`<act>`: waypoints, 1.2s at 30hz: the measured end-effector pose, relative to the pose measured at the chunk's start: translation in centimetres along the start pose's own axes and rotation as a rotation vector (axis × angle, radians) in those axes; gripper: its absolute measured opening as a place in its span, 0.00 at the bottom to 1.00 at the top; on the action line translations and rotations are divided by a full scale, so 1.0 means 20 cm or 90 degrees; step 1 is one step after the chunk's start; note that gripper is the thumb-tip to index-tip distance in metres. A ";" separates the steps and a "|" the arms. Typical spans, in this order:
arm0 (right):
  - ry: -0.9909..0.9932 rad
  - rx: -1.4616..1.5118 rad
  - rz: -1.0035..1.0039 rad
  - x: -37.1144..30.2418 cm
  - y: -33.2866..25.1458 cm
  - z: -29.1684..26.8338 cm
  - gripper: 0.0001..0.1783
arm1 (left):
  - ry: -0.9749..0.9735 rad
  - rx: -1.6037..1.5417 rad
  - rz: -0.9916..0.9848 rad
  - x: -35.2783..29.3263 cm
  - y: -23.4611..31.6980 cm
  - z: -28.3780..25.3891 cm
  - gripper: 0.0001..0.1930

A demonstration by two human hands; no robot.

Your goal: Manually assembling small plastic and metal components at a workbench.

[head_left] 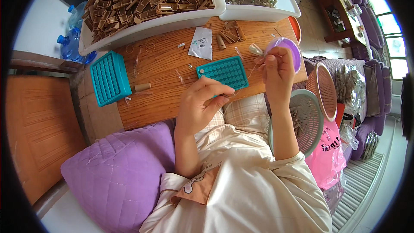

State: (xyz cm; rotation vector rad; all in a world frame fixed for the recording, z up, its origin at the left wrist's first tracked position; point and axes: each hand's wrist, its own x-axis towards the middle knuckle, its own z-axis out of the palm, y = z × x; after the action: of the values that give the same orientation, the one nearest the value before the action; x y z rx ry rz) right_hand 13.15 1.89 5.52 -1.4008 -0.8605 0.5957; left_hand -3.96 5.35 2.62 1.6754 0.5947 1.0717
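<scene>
My left hand (pixel 200 103) is closed in a pinch over the table's front edge. A thin pale thread (pixel 247 79) seems to end at its fingertips, where a small dark bit also shows. From there the thread rises to my right hand (pixel 278 69), pinched higher and to the right. A small pale tuft of strands (pixel 256 50) sticks out beside the right fingertips. Behind that hand sits a round purple dish (pixel 296 54), partly covered. Under the thread lies a teal tray with round wells (pixel 224 73), its near left corner hidden by my left hand.
Brown half-tube pieces (pixel 146 0) fill a white bin (pixel 172 25) at the back. A second white bin (pixel 258 14) holds greyish clear pieces. Another teal tray (pixel 110 78), a paper slip (pixel 201 45) and brown pieces (pixel 233 32) lie on the table. Baskets (pixel 322 88) stand at right.
</scene>
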 end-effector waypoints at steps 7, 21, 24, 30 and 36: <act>-0.430 0.191 0.081 -0.04 -0.07 -0.14 0.05 | 0.137 -0.253 -0.251 -0.02 -0.04 -0.06 0.10; -0.804 -0.084 0.002 -0.09 -0.22 -0.03 0.09 | 0.085 -0.334 -0.137 -0.08 0.02 -0.06 0.10; -0.558 -0.345 -0.061 -0.14 -0.17 0.03 0.10 | 0.174 -0.325 0.027 -0.07 0.04 0.00 0.11; -0.241 0.183 0.127 -0.14 -0.13 0.09 0.05 | -0.011 -0.312 -0.078 -0.08 0.06 0.00 0.09; -0.304 0.336 0.145 -0.17 -0.10 0.05 0.08 | 0.077 -0.167 -0.148 -0.05 0.06 0.00 0.07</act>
State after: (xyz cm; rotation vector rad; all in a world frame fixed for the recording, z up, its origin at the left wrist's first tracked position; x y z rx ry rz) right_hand 10.24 -0.42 6.89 -0.8844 -0.8346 1.2673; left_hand -4.66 4.12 3.33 1.2872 0.6778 1.0375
